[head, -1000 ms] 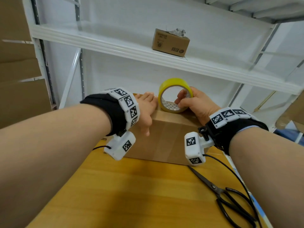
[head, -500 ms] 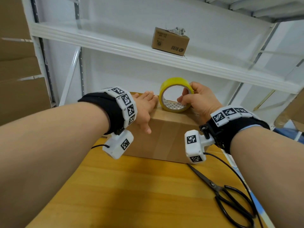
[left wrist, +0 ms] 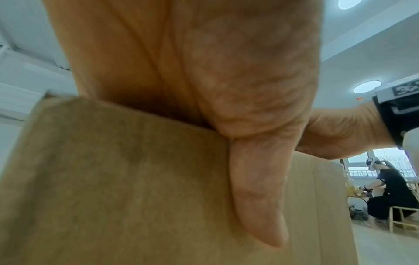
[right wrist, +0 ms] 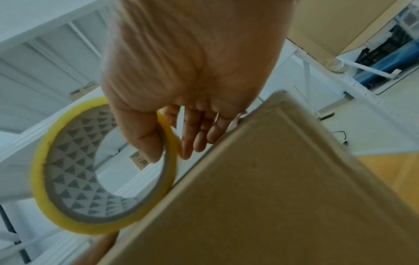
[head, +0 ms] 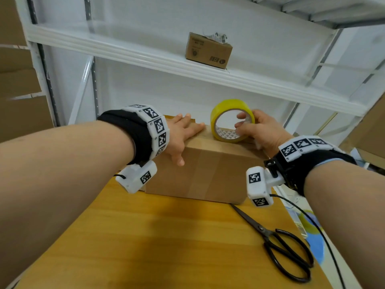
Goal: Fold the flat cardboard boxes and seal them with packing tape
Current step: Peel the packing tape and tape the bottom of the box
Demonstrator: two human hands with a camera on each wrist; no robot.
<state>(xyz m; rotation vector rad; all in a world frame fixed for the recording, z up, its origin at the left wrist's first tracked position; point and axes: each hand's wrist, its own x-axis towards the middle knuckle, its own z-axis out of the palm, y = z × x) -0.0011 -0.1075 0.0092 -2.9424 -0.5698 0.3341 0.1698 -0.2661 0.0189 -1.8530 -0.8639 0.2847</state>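
left hand [left wrist: 204,80] lies flat over the cardboard box [left wrist: 113,188], thumb [left wrist: 256,193] straight down its side

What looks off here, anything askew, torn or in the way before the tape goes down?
Nothing stands out. The cardboard box sits square on the table, left hand flat on its top, right hand gripping the tape roll upright on the box. The scissors lie beside the box, clear of both hands.

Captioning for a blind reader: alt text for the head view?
Left hand presses flat on a closed cardboard box while the right hand grips a yellow tape roll upright on top; black scissors lie on the wooden table.
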